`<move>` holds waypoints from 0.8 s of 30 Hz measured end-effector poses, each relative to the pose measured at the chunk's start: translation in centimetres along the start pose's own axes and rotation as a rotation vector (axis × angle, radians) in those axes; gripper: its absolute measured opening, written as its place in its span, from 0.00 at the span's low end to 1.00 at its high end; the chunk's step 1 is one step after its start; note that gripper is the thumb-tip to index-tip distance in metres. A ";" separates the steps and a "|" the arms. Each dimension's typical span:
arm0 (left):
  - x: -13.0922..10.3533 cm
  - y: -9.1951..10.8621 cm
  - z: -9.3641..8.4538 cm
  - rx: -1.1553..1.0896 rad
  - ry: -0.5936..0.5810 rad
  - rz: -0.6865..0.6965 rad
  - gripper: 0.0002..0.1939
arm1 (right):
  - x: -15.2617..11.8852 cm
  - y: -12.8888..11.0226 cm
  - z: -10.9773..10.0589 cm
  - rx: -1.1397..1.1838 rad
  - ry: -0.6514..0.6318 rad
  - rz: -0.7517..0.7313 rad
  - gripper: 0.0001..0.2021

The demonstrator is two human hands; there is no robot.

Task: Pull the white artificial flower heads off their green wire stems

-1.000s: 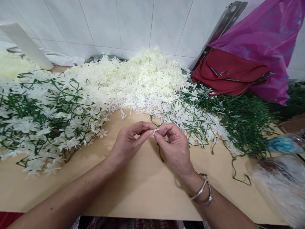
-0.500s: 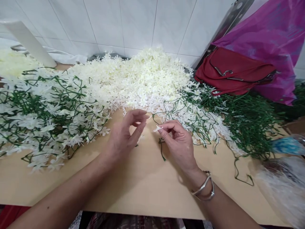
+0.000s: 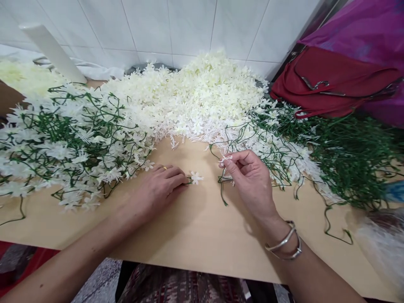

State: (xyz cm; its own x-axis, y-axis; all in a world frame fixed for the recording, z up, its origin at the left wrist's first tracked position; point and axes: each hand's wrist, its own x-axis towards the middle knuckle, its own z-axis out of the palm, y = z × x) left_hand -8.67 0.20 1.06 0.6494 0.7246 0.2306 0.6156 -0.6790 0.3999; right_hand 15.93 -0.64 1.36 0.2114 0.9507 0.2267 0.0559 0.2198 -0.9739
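Note:
My left hand (image 3: 164, 185) rests low over the table, fingers curled down. A short green stem with a white artificial flower (image 3: 196, 178) sticks out from its fingertips; the rest of that stem is hidden under the hand. Between thumb and forefinger, my right hand (image 3: 251, 179) pinches a small white flower piece (image 3: 225, 160). Just left of and below those fingers lie loose green stems (image 3: 223, 193). Beside my left hand spreads a pile of white flowers on green stems (image 3: 78, 143).
A large heap of loose white blossoms (image 3: 202, 92) lies against the tiled wall. To the right are bare green stems (image 3: 350, 155), a red handbag (image 3: 337, 82), a purple bag (image 3: 356, 25) and clear plastic (image 3: 378, 244). A white post (image 3: 53, 52) stands at the back left.
My left hand has dropped from beside the right hand down to the table, where its fingers have closed on a flower stem. My right hand keeps its pinch. The whole view has shifted slightly.

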 end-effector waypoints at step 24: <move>1.7 1.3 1.8 -0.671 0.133 -0.252 0.12 | -0.8 0.9 0.4 -0.020 -0.375 0.204 0.09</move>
State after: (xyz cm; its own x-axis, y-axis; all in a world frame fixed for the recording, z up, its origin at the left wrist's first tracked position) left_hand -5.92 0.31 0.38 0.4378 0.8867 0.1485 0.3058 -0.3022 0.9029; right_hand 15.44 -1.11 0.27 -0.1495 0.9887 0.0076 0.0693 0.0182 -0.9974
